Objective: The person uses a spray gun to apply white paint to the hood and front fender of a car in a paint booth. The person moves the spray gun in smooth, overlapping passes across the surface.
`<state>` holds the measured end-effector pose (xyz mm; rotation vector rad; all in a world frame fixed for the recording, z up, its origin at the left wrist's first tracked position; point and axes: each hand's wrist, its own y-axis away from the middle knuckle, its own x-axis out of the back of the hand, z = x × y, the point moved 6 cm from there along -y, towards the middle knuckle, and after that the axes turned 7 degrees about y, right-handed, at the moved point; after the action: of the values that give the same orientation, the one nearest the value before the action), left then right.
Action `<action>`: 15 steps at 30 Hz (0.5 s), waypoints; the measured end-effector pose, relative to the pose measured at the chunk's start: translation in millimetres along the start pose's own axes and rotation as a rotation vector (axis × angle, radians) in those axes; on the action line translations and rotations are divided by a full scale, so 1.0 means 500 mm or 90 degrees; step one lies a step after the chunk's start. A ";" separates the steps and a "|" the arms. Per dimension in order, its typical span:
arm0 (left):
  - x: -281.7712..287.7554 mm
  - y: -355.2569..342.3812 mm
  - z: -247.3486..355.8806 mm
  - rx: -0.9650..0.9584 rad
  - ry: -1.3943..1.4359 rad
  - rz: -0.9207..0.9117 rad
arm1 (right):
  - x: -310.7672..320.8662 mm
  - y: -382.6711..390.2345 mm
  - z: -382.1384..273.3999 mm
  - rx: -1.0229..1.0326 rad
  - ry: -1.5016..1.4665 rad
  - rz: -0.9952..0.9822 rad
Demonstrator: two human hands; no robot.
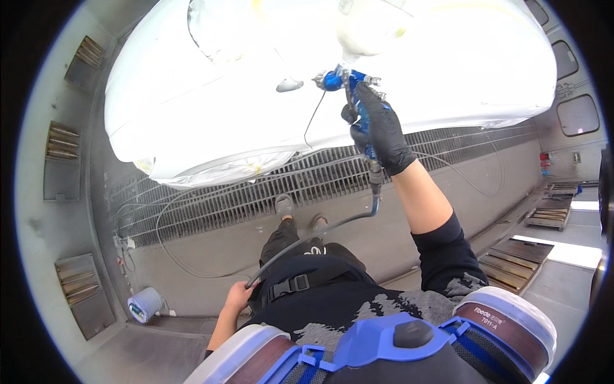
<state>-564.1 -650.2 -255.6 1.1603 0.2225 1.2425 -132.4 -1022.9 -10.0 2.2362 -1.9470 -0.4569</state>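
My right hand [382, 131], in a black glove, is closed round the handle of a blue spray gun [359, 105]. A whitish cup [368, 29] sits on top of the gun, and its silver nozzle points left over a white-covered car body [211, 115]. From the bottom of the handle a dark air hose [339, 223] curves down past my waist. My bare left hand [238, 296] is closed round that hose beside my left hip. A grey door handle [290, 84] shows on the bright panel, left of the nozzle.
A slatted floor grate [211, 208] runs along the car's near side, with more hose looped over it. At the left wall stands a whitish bucket [145, 304]. Vents line the walls. A respirator [409, 339] with two filters fills the lower edge.
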 end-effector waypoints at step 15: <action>0.156 -0.225 0.250 -0.156 0.066 -0.113 | 0.079 -0.013 -0.423 0.132 0.297 0.387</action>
<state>-378.8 -642.7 -252.0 0.8490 0.2376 1.1389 -54.3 -1080.2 182.4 1.5121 -2.3038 0.3242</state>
